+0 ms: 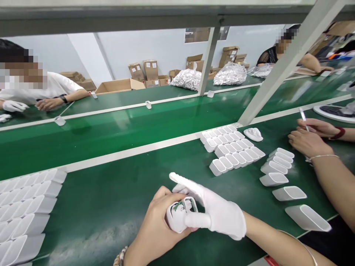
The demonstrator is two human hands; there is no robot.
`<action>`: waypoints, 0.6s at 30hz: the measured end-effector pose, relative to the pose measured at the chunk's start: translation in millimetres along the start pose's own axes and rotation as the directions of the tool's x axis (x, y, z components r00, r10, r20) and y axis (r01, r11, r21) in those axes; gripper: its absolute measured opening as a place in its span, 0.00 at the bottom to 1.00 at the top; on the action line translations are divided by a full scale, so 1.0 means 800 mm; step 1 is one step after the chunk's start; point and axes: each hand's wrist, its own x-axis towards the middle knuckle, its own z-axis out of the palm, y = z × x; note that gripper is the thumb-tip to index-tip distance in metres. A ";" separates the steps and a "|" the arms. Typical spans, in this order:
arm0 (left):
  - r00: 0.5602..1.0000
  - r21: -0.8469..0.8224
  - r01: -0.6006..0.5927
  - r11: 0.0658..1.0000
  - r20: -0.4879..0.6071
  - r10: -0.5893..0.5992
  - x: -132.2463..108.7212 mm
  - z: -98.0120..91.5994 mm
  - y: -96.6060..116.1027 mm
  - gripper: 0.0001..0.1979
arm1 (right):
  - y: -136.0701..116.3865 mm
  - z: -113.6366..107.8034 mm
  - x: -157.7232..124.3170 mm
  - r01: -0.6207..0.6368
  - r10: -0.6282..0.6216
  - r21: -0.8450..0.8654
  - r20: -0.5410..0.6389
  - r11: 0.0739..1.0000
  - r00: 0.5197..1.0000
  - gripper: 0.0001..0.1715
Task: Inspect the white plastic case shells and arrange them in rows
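In front of me, my left hand, bare with a beaded bracelet at the wrist, wraps round a small white plastic housing. Green circuit board shows inside its open top, which faces up toward me. My right hand wears a white glove and closes on the housing from the right. Its thumb lies across the near side, and a forefinger stretches out past the far side. The other right fingertips are partly hidden behind the housing.
White housings stand in rows at the left and back right, with several loose ones nearer. A white glove lies beside them. A co-worker's hands hold a white stick at right. Beyond runs a green conveyor; slanted metal post.
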 end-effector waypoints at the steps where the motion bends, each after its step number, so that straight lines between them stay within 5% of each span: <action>1: 1.000 0.017 -0.021 1.000 -0.005 0.021 -0.001 0.000 0.000 0.20 | 0.000 0.002 0.004 -0.053 0.047 0.125 0.052 0.991 0.998 0.56; 4: 0.998 0.053 -0.053 0.997 -0.012 0.054 -0.003 0.001 -0.002 0.22 | -0.001 0.010 0.014 -0.129 0.068 0.372 0.172 0.919 0.983 0.51; 7: 0.996 0.064 -0.086 0.994 -0.007 0.086 -0.005 0.001 -0.003 0.21 | 0.000 0.015 0.020 -0.101 0.038 0.468 0.143 0.878 0.989 0.49; 15: 0.999 0.010 -0.045 0.999 0.022 0.044 -0.007 -0.002 -0.006 0.23 | -0.007 0.020 0.019 -0.040 -0.005 0.446 0.100 0.894 0.995 0.32; 18: 0.999 -0.012 -0.036 0.999 0.027 0.036 -0.007 -0.003 -0.008 0.23 | 0.004 0.014 0.011 0.019 -0.043 0.344 0.061 0.939 0.997 0.42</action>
